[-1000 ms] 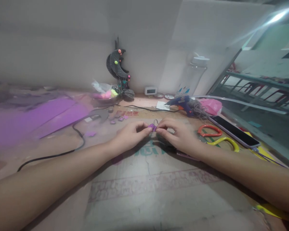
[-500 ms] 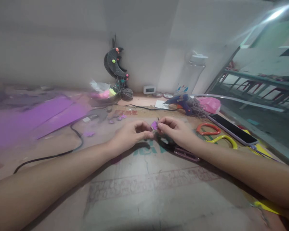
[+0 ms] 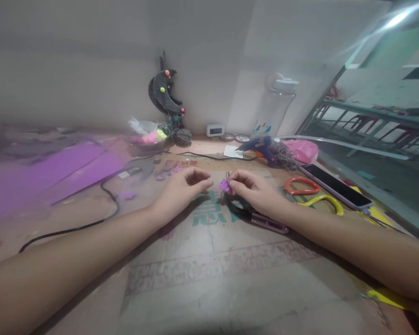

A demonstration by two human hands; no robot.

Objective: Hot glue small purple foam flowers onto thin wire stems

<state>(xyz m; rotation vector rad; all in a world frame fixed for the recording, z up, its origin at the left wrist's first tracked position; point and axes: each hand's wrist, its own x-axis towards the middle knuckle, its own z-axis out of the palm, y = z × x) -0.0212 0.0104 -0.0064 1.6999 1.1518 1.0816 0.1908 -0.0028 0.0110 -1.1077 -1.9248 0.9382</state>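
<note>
My right hand (image 3: 253, 190) pinches a small purple piece (image 3: 224, 185) with a thin wire loop standing up from it, just above the cardboard sheet (image 3: 216, 260). My left hand (image 3: 181, 188) hovers a little to the left of the piece, fingers curled, thumb and forefinger close together with nothing seen between them. A dark ring-shaped object (image 3: 237, 207) and a flat purple strip (image 3: 268, 223) lie on the cardboard under my right wrist.
Scissors with orange and yellow handles (image 3: 312, 193), a phone (image 3: 335, 186), a blue glue gun (image 3: 260, 146) and its black cable (image 3: 91, 223) lie around. Purple foam sheets (image 3: 56, 170) sit left. A black crescent ornament (image 3: 164, 90), a bowl (image 3: 148, 139) and a bottle (image 3: 277, 107) stand at the wall.
My left hand has let go of the purple piece and drawn a little left. My right hand keeps the piece and has lifted it slightly.
</note>
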